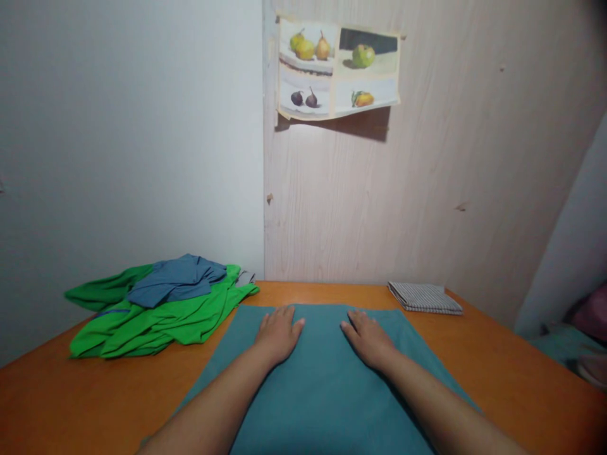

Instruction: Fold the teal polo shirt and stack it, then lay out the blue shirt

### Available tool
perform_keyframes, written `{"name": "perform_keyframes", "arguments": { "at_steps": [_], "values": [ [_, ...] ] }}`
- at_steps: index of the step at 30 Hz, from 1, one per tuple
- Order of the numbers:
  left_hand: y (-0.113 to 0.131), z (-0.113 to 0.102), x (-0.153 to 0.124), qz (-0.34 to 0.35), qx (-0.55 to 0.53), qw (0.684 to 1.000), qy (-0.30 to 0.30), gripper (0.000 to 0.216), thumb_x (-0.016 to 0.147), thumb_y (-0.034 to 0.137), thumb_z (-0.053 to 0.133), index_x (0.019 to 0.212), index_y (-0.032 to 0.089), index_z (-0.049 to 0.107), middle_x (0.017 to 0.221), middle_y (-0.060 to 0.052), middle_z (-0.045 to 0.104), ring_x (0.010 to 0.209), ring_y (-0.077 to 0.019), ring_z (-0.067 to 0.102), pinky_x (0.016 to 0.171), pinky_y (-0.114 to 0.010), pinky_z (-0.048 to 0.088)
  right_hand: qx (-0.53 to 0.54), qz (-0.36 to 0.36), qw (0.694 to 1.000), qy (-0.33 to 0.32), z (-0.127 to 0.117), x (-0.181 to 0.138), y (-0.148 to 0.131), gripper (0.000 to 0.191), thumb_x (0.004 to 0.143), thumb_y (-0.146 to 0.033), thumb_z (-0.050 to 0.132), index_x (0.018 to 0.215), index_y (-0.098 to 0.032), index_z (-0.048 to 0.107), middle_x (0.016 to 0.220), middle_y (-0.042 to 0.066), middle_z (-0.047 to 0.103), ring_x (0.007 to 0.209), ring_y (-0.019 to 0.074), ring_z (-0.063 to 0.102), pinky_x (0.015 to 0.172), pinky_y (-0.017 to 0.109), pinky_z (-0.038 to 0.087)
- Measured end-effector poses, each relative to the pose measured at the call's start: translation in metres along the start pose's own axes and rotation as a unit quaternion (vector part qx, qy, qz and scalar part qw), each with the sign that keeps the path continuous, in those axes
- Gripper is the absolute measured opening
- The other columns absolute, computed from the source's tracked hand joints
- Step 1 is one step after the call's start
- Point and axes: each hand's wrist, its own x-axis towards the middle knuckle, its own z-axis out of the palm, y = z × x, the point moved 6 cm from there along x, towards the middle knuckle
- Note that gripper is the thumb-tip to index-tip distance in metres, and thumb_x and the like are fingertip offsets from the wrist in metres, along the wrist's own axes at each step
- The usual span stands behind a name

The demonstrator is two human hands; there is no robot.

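A teal cloth [327, 379] is spread out on the orange table in front of me, its far edge straight and its surface mostly smooth. My left hand [278, 333] lies flat near the far left part of the cloth, fingers stretched forward. Palm down on the far right part rests my right hand [368, 339], with its fingers extended too. Neither hand grips anything. The near edge of the cloth runs out of view below, and my forearms cover parts of its sides.
To the left lies a heap of bright green clothing [156, 328] with a blue-grey garment [183, 280] on top. A folded striped cloth [425, 297] sits at the back right of the table [502, 373]. A wall with a sheet of fruit pictures [337, 69] stands behind.
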Motion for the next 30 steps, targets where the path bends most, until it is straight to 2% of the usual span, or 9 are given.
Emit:
{"name": "perform_keyframes", "arguments": {
  "at_steps": [2,4,10,15,20,25,28,30],
  "values": [
    [-0.005,0.004,-0.006,0.010,0.008,1.000,-0.020,0.069,0.098,0.060,0.031,0.151,0.017,0.040,0.158,-0.015,0.037,0.147,-0.0333,0.031,0.118,-0.052,0.022,-0.076,0.008,0.997,-0.022,0.005,-0.005,0.007,0.076,0.096,-0.061,0.035,0.152,-0.009,0.039,0.161,0.018,0.030,0.150,0.0333,0.020,0.121,0.049,0.012],
    [-0.011,0.005,-0.010,0.020,0.020,0.999,-0.039,0.075,0.097,0.065,0.026,0.155,0.019,0.034,0.161,-0.012,0.031,0.149,-0.0326,0.025,0.119,-0.054,0.019,-0.141,0.022,0.989,-0.039,0.002,-0.008,0.020,0.079,0.096,-0.066,0.026,0.156,-0.014,0.032,0.163,0.015,0.025,0.152,0.0320,0.016,0.121,0.051,0.011],
    [-0.020,0.001,-0.014,0.011,0.047,0.997,-0.065,0.083,0.094,0.073,0.019,0.157,0.022,0.029,0.163,-0.008,0.026,0.151,-0.0315,0.019,0.119,-0.057,0.016,-0.204,0.056,0.977,-0.039,-0.020,-0.013,0.058,0.079,0.094,-0.071,0.021,0.156,-0.022,0.032,0.164,0.010,0.026,0.151,0.0311,0.018,0.121,0.052,0.013],
    [-0.020,0.001,-0.014,0.010,0.054,0.996,-0.066,0.086,0.092,0.075,0.018,0.157,0.020,0.029,0.164,-0.008,0.024,0.152,-0.0316,0.017,0.119,-0.058,0.015,-0.215,0.092,0.972,-0.016,-0.027,-0.012,0.081,0.078,0.094,-0.070,0.019,0.156,-0.024,0.032,0.164,0.009,0.026,0.152,0.0323,0.017,0.119,0.057,0.015],
    [-0.020,0.001,-0.013,0.012,0.052,0.997,-0.056,0.085,0.093,0.074,0.020,0.156,0.019,0.031,0.163,-0.010,0.026,0.151,-0.0318,0.019,0.119,-0.057,0.017,-0.211,0.130,0.969,0.001,-0.035,-0.017,0.096,0.076,0.095,-0.069,0.023,0.155,-0.024,0.034,0.163,0.010,0.027,0.151,0.0330,0.018,0.118,0.060,0.015],
    [-0.018,-0.003,-0.012,0.012,0.062,0.996,-0.059,0.079,0.095,0.069,0.027,0.155,0.017,0.034,0.162,-0.013,0.029,0.150,-0.0346,0.023,0.117,-0.060,0.019,-0.205,0.177,0.962,0.023,-0.063,-0.037,0.108,0.070,0.097,-0.061,0.026,0.153,-0.021,0.039,0.160,0.012,0.034,0.148,0.0351,0.026,0.116,0.064,0.015],
    [-0.012,-0.014,-0.020,0.019,0.066,0.997,-0.032,0.069,0.097,0.059,0.033,0.149,0.015,0.043,0.156,-0.017,0.040,0.145,-0.0360,0.033,0.115,-0.059,0.024,-0.204,0.192,0.959,0.041,-0.079,-0.050,0.103,0.071,0.099,-0.057,0.020,0.151,-0.013,0.041,0.154,0.019,0.042,0.145,0.0373,0.034,0.115,0.065,0.019],
    [-0.005,-0.023,-0.030,0.038,0.062,0.997,0.000,0.057,0.098,0.050,0.037,0.139,0.013,0.053,0.145,-0.019,0.053,0.136,-0.0351,0.045,0.113,-0.054,0.030,-0.199,0.181,0.962,0.043,-0.079,-0.056,0.090,0.071,0.099,-0.055,0.018,0.149,-0.011,0.044,0.153,0.020,0.043,0.144,0.0363,0.035,0.115,0.062,0.022]
  ]
}}
